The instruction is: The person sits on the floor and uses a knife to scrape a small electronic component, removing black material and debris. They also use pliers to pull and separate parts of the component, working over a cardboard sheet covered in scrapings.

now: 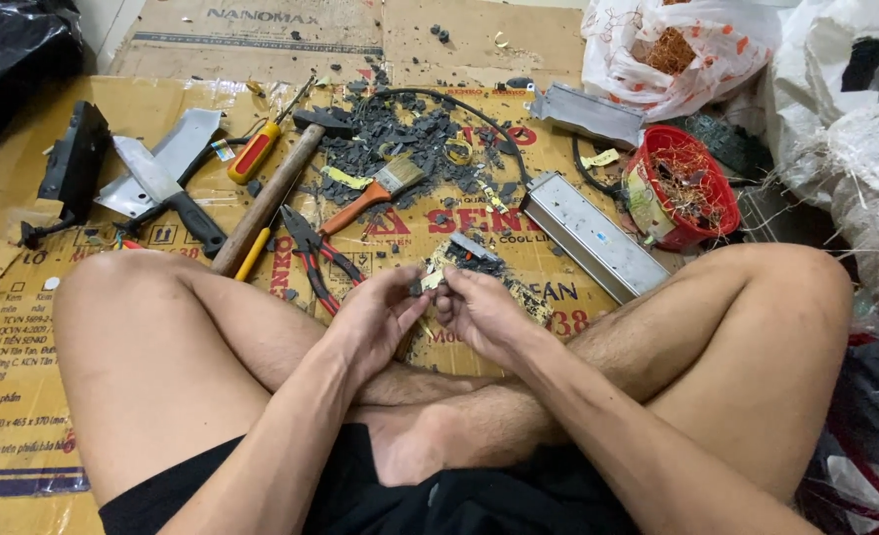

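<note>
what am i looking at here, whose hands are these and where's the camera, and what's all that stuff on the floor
There is no machine here. A person sits cross-legged on flattened cardboard, and the single picture comes from a camera worn on their head, looking down at their own legs and hands.

The left hand and right hand meet in the middle and pinch a small dark piece between the fingertips; it is too small to tell what it is.

In front of them lie a hammer, a screwdriver, red-handled pliers, a paintbrush, a cleaver, a pile of dark fragments, a long metal case and a red basket of wiry scrap.
</note>
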